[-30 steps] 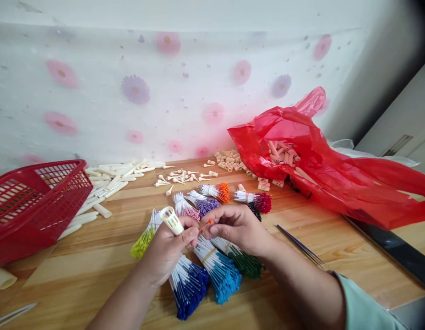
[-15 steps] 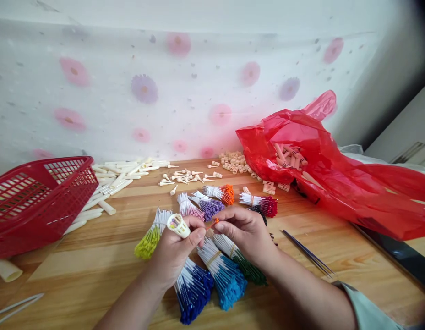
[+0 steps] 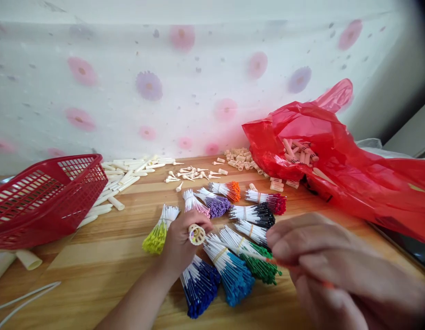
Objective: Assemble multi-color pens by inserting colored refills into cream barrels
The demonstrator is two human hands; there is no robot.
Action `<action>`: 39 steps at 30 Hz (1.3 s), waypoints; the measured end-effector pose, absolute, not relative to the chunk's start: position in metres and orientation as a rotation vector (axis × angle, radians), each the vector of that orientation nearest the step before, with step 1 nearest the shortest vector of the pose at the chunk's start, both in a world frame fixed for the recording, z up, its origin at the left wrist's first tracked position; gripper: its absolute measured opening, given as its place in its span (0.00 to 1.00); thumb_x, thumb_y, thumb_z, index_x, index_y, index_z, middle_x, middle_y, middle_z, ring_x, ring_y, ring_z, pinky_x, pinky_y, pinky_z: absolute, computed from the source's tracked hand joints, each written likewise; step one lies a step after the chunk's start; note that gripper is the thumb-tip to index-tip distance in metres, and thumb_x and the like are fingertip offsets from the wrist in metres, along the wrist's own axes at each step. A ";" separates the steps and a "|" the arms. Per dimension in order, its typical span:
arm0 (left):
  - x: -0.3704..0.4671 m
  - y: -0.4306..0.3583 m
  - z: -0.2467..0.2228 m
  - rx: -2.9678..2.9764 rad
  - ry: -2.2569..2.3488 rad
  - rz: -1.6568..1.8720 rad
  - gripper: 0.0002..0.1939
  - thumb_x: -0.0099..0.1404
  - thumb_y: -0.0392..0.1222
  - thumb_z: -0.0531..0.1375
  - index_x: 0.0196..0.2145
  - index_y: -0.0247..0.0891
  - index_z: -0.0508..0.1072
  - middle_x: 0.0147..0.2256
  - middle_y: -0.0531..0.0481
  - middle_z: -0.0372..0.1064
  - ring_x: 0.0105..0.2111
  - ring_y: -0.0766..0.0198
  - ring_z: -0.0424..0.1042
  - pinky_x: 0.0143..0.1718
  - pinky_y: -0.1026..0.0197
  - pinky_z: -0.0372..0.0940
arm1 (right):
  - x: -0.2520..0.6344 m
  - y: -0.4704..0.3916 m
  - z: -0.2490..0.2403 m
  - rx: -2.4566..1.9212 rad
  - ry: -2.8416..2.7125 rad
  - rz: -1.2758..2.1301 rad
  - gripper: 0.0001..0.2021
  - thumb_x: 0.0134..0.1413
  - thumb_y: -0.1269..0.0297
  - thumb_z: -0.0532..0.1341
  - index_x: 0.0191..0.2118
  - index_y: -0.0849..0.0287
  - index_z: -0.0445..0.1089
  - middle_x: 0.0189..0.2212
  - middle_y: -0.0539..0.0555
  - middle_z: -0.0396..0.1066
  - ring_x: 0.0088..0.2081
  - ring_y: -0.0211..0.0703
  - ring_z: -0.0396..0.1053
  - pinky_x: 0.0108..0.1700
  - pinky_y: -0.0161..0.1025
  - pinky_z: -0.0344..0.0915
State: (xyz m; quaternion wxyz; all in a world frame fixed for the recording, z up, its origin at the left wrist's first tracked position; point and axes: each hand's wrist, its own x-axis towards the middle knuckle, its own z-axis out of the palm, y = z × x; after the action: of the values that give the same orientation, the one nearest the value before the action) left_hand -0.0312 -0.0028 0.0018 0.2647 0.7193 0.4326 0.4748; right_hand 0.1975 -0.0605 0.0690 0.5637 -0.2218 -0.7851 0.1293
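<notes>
My left hand (image 3: 185, 236) is wrapped round a cream slotted tube (image 3: 197, 234), whose open end faces me and shows small coloured bits inside. Large and blurred at the right, my right hand (image 3: 318, 261) pinches a thin white stick with an orange tip (image 3: 264, 258). Between and beyond the hands lie banded bundles of white sticks: yellow (image 3: 155, 236), dark blue (image 3: 200, 291), light blue (image 3: 235, 279), green (image 3: 264, 263), black (image 3: 258, 214), purple (image 3: 217, 205), orange (image 3: 231, 190) and dark red (image 3: 276, 202).
A red basket (image 3: 75, 197) stands at the left beside cream tubes (image 3: 126, 176). Small cream pegs (image 3: 192, 173) and slotted pieces (image 3: 242, 158) lie at the back. A red plastic bag (image 3: 353, 183) holding more pieces spreads across the right.
My right hand has moved away from my left, rightward and closer to the camera, with the orange-tipped stick. The tube has turned its end towards me. The view has shifted slightly.
</notes>
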 end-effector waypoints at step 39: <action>-0.027 -0.001 -0.004 2.068 1.018 1.126 0.07 0.60 0.37 0.59 0.25 0.40 0.72 0.24 0.52 0.68 0.27 0.62 0.66 0.32 0.60 0.60 | 0.164 -0.046 0.064 -0.515 -2.088 0.143 0.13 0.54 0.77 0.57 0.44 0.57 0.68 0.34 0.56 0.76 0.37 0.43 0.74 0.41 0.38 0.73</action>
State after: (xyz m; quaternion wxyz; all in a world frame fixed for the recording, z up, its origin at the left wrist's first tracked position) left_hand -0.0273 -0.0015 -0.0040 0.2842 0.7729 0.3806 0.4207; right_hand 0.1645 -0.0455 0.0644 0.4735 -0.2103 -0.8533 0.0583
